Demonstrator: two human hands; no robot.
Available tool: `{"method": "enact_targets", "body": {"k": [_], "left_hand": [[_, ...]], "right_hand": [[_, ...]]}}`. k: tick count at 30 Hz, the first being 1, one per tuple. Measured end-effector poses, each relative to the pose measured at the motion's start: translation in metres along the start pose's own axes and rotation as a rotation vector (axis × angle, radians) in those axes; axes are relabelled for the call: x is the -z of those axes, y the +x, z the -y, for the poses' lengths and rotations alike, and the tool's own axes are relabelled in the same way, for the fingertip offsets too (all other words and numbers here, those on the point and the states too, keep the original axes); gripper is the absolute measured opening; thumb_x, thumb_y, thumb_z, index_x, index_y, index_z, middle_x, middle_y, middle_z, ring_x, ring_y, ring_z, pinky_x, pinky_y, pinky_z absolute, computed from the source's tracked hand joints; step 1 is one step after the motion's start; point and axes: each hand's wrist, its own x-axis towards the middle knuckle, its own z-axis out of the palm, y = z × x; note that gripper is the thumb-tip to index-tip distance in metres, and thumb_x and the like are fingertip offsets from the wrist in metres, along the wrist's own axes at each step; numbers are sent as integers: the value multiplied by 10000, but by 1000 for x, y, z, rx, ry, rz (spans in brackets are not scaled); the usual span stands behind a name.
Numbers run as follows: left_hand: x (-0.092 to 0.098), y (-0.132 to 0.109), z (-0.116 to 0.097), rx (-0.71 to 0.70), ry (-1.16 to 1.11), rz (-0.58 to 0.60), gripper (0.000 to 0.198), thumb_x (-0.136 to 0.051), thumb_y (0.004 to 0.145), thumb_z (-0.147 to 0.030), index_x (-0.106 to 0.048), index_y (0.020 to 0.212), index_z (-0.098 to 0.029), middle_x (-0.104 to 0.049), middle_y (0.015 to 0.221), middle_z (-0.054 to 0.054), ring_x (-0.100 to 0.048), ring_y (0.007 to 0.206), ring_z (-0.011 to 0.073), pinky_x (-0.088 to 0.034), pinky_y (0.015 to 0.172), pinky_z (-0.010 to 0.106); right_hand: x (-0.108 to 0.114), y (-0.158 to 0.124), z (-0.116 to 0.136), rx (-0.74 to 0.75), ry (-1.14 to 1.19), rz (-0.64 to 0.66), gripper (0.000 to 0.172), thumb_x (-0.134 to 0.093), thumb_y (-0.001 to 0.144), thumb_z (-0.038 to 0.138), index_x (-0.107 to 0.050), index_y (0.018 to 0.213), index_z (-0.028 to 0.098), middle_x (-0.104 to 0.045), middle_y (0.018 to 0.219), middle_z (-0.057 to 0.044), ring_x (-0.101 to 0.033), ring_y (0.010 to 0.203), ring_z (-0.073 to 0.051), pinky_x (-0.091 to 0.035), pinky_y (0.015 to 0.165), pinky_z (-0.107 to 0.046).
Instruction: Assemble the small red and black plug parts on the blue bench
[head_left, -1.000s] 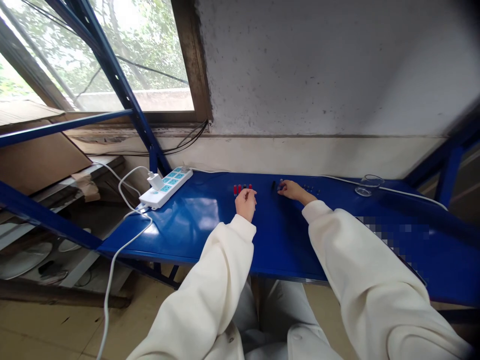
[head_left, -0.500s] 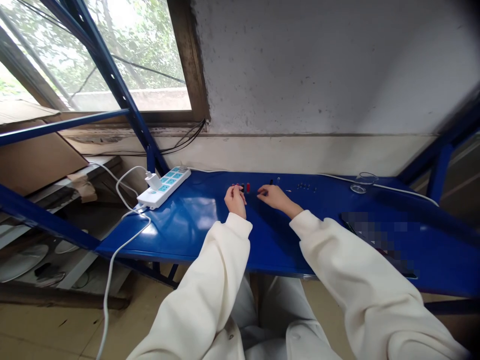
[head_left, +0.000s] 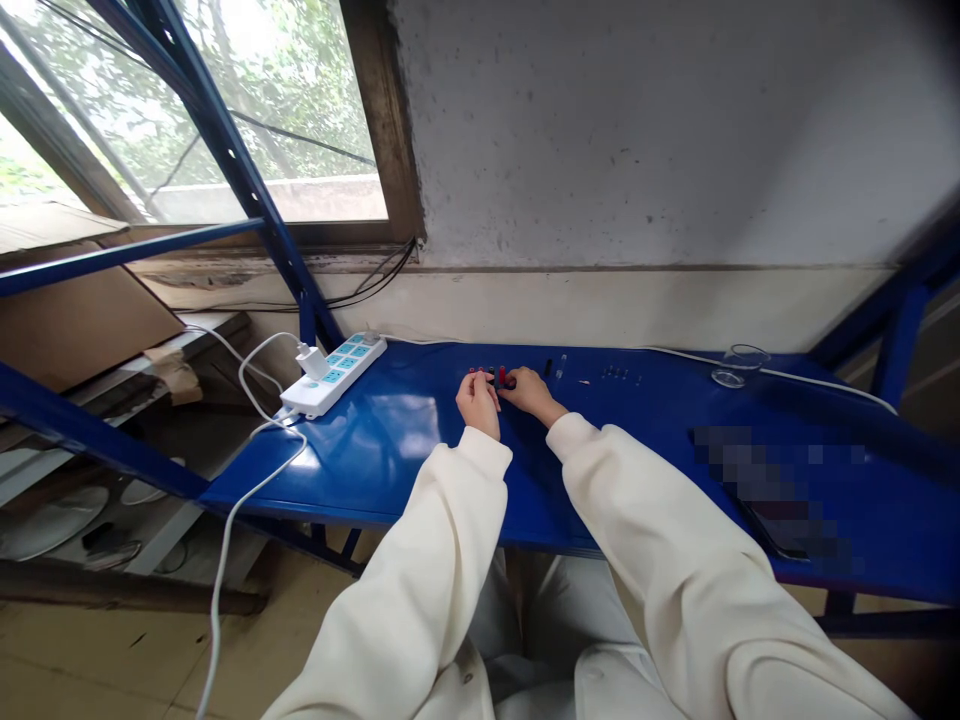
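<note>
My left hand (head_left: 478,402) is closed near the back of the blue table (head_left: 390,470), its fingertips beside small red and black parts. Close on its right, my right hand (head_left: 529,392) has its fingers pinched at a small dark piece too small to name. A little red part (head_left: 502,374) stands between the two hands. What my left fingers hold, if anything, is too small to make out. To the right of my right hand lie a small black piece (head_left: 548,367) and a small clear piece (head_left: 562,366).
A white power strip (head_left: 335,376) with a plug and cable lies at the table's left. Several tiny parts (head_left: 621,374) are scattered right of centre. A clear glass dish (head_left: 727,378) stands at the back right, and a dark blurred object (head_left: 765,500) lies in front of it.
My right hand has moved left, up to my left hand and the red part. My left hand has barely moved, and the view has shifted slightly.
</note>
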Motion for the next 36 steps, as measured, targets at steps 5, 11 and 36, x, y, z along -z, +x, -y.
{"method": "enact_targets", "body": {"k": [5,11,36], "left_hand": [[0,0,1,-9,0,4,240,-482,764,-358,-500,646,-150,-367,372,-78,-298,274,32,-215,294,164],[1,0,3,-17,24,13,235,-468,774,-352,-499,656,-151,-371,384,-77,-301,283,34,-210,298,167],[-2,-3,9,54,172,431,316,-580,721,-400,-536,889,-136,-617,719,34,-420,332,22,-291,320,164]], "right_hand": [[-4,6,1,-28,-19,-9,220,-569,704,314,-619,870,179,-604,961,-84,-545,887,-202,-401,684,-257],[-5,6,1,-35,5,-32,156,-556,712,283,-614,816,183,-618,927,-72,-561,845,-182,-397,651,-240],[44,-70,-15,96,450,-449,291,-333,861,367,-499,1014,183,-628,904,-69,-580,676,-132,-420,673,-245]]}}
